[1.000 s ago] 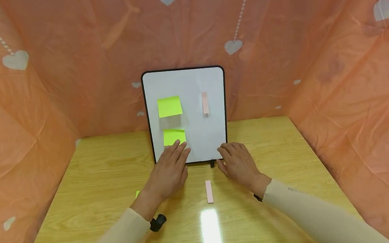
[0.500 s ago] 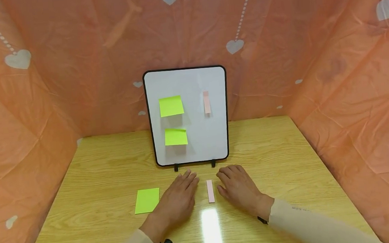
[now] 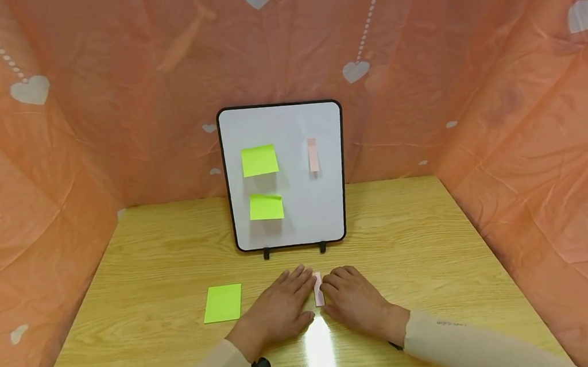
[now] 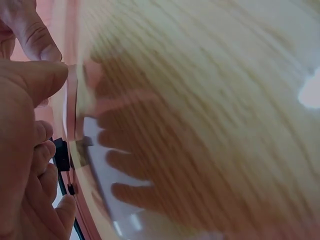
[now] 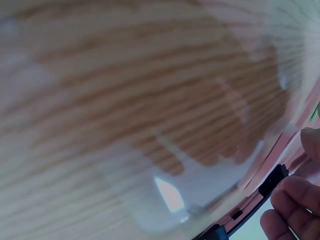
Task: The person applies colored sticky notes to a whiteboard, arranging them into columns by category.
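Note:
A thin pad of pink sticky notes [image 3: 318,290] lies on the table between the two hands. My left hand [image 3: 281,304] rests at its left side with the fingers fairly straight, their tips along the pad's edge. On the other side, my right hand [image 3: 357,298] has its fingers bent loosely, with the tips close to the pad's right edge. In the left wrist view a left thumb [image 4: 47,79] stands near the end of the pink pad [image 4: 71,102]. Whether either hand grips the pad is hard to see. The right wrist view shows only some right fingers [image 5: 295,205].
A white board [image 3: 297,223] with a black frame stands upright behind on small black feet. It bears two green sticky notes [image 3: 259,161] and a pink strip [image 3: 313,155]. A green sticky note pad [image 3: 223,304] lies on the wooden table [image 3: 145,264] at left.
Both hands have come down from the board's lower part toward the table. They have then closed in from either side on the pink pad. The board's notes stay put.

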### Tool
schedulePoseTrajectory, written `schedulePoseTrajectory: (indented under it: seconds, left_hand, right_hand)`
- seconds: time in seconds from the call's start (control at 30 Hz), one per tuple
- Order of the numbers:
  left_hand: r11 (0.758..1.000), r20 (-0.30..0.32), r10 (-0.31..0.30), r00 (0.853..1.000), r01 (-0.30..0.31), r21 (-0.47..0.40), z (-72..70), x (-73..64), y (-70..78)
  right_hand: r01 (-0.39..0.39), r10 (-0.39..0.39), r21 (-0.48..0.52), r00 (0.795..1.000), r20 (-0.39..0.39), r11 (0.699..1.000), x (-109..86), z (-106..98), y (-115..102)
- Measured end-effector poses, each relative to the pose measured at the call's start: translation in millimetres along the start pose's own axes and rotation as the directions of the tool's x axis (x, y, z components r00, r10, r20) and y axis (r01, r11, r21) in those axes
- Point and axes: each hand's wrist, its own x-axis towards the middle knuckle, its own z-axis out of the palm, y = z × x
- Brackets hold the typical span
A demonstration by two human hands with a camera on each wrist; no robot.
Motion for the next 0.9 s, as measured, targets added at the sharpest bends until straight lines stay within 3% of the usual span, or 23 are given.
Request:
schedulePoseTrajectory:
  seconds: [0.13, 0.4, 0.9]
  left_hand:
    - [1.000, 0.029, 0.000, 1.000, -0.001, 0.031, 3.1, 3.2, -1.3]
    - [1.000, 0.084, 0.030, 0.996, -0.030, -0.003, 4.8, 5.8, -3.5]
    - [0.999, 0.097, 0.039, 0.994, -0.037, -0.023, 6.5, 5.6, -6.6]
  right_hand:
    - [0.031, -0.031, -0.009, 1.000, -0.001, 0.999, 0.5, 1.6, -1.7]
    - [0.060, -0.060, 0.000, 0.998, -0.007, 0.998, 0.2, 8.3, -4.4]
    - [0.068, -0.068, -0.013, 0.998, -0.006, 0.998, 4.6, 5.9, -4.3]
